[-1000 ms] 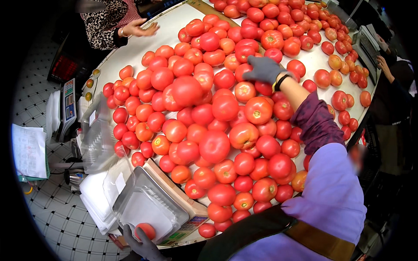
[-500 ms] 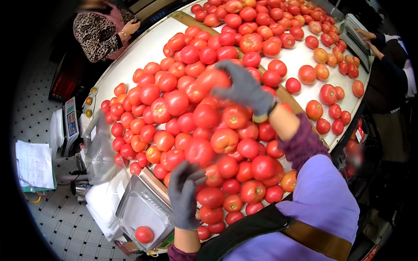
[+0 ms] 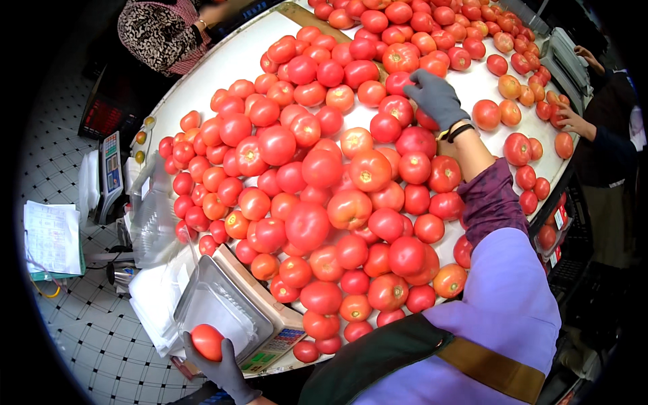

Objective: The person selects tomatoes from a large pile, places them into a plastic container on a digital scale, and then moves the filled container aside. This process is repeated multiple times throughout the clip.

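Note:
My left hand [image 3: 228, 375], in a grey glove, curls around a red tomato [image 3: 207, 342] at the near corner of a clear plastic tray [image 3: 233, 312]. The tray rests on a scale [image 3: 280, 337] whose keypad faces me. My right hand [image 3: 437, 100], also gloved in grey, reaches across the table with its fingers apart and bent, beside a tomato [image 3: 398, 83] on the pile's far right side. I see nothing in its grasp; its palm is hidden. A large heap of red tomatoes [image 3: 307, 226] spreads between my hands.
Clear containers [image 3: 150, 223] and white trays [image 3: 156, 307] are stacked at the left, near a second scale [image 3: 110, 172]. A wooden divider [image 3: 314, 21] crosses the white table [image 3: 196, 84]. More tomatoes [image 3: 486, 115] lie beyond it. Another person's hand [image 3: 575, 123] is at the right.
My left hand has moved down and left from the pile to the tomato at the tray. My right hand has swung right and farther away, leaving the large tomato it was around.

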Demonstrator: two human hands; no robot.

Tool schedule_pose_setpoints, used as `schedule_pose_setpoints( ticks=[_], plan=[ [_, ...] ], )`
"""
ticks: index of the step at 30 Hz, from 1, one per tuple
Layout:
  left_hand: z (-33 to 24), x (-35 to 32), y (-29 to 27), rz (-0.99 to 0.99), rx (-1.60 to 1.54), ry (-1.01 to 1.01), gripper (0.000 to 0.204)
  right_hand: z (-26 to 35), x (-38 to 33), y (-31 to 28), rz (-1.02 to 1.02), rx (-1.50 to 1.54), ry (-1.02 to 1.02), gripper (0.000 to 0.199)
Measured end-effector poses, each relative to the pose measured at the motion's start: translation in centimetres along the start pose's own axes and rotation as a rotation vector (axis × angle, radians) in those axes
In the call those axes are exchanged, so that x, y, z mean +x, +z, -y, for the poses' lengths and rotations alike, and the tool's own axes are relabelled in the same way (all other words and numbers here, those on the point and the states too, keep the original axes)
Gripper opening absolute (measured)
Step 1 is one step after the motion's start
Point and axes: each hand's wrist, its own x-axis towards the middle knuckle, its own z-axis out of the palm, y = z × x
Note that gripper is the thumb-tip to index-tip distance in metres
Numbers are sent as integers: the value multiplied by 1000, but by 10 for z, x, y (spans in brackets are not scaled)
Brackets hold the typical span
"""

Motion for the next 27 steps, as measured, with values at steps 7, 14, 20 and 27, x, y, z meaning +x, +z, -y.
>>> schedule_pose_setpoints(
  ticks=[7,14,20,27],
  plan=[
    [46,6,1,383,491,-73,57,-12,-70,-13,559,-246,71,56],
    [46,12,7,398,529,34,63,-29,-59,18,489,-37,219,68],
    [73,0,-25,1,-19,-170,42,-54,-66,30,474,533,-66,61],
    [98,-17,-76,-132,171,-184,39,37,-80,-16,170,1300,320,58]
  ],
)
